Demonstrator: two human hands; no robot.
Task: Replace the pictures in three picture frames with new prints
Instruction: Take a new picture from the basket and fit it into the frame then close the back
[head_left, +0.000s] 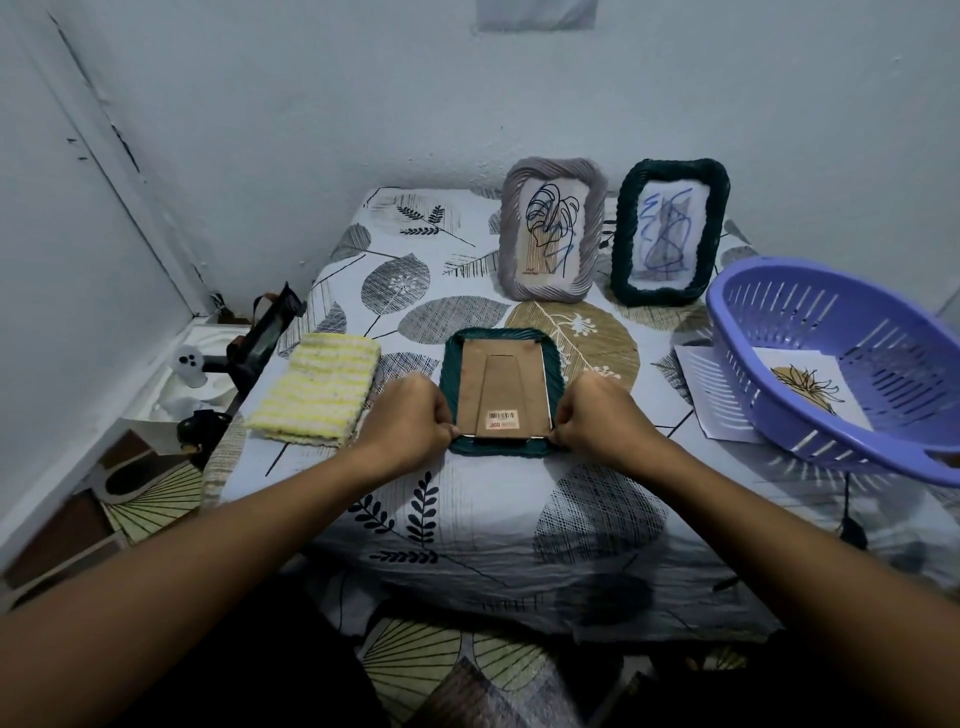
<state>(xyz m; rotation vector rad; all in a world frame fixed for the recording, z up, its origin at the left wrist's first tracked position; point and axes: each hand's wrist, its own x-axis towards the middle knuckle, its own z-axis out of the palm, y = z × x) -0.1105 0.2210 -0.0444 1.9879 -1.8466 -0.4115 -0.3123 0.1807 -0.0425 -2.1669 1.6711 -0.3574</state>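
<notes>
A dark green woven picture frame (501, 340) lies face down in the middle of the cloth-covered table, its brown cardboard backing (506, 389) with a barcode sticker facing up. My left hand (410, 421) pinches the frame's near left corner. My right hand (597, 415) pinches the near right corner. At the back stand a grey frame (553, 231) holding a leaf line drawing and a second dark green frame (670, 234) with a blue scribble picture. A print (810, 389) with a tan and black motif lies inside the purple basket.
A purple slotted basket (841, 322) sits at the right on a white sheet (698, 384). A yellow and white striped cloth (317, 397) lies left of the frame. Black clamp hardware (262, 338) is fixed to the table's left edge. Walls close in behind and at left.
</notes>
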